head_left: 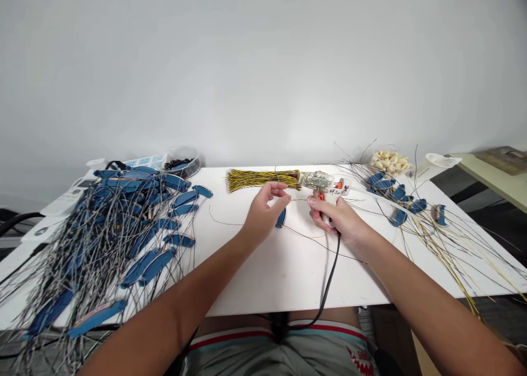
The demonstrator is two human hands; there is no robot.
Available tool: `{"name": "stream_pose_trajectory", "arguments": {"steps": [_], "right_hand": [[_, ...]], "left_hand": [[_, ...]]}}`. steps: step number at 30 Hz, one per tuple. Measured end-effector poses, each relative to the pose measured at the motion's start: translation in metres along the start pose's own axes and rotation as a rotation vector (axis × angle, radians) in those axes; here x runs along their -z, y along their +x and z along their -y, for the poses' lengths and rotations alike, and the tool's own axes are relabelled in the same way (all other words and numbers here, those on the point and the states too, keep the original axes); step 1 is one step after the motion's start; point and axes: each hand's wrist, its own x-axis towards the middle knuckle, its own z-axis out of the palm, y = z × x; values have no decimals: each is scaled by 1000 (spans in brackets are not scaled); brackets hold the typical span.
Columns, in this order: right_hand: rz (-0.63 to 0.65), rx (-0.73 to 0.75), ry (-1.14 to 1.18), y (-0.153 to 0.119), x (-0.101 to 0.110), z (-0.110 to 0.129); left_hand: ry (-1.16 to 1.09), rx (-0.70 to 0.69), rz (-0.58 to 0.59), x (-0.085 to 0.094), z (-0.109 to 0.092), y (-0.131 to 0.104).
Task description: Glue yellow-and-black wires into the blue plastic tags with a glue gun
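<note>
My right hand (329,214) is wrapped round a glue gun (322,198) with an orange part and a black cord (331,271) running down off the table. To its left, my left hand (269,206) has curled fingers, the thumb and index finger close together over a small blue piece (281,218). Whether those fingertips grip a thin wire cannot be made out. Thin dark and yellow wires run from the blue piece across the white table (280,277). Beyond both hands lies a bundle of yellow and black wires (263,179).
At left is a big heap of blue pieces with grey wires (102,217), with a round clear tub (182,162) behind it. More blue pieces with wires (382,185) lie at right, near a bag of cream-coloured parts (389,162).
</note>
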Motion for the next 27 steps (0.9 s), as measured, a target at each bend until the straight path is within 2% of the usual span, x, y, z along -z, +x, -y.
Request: {"name": "stream_pose_trajectory", "arguments": {"steps": [5, 21, 27], "right_hand": [[63, 44, 73, -2, -2, 4], [114, 86, 137, -4, 3, 3], [142, 118, 26, -6, 5, 6]], "left_hand": [[55, 30, 20, 1, -1, -2], [132, 32, 79, 0, -5, -7], [192, -72, 86, 0, -6, -8]]}}
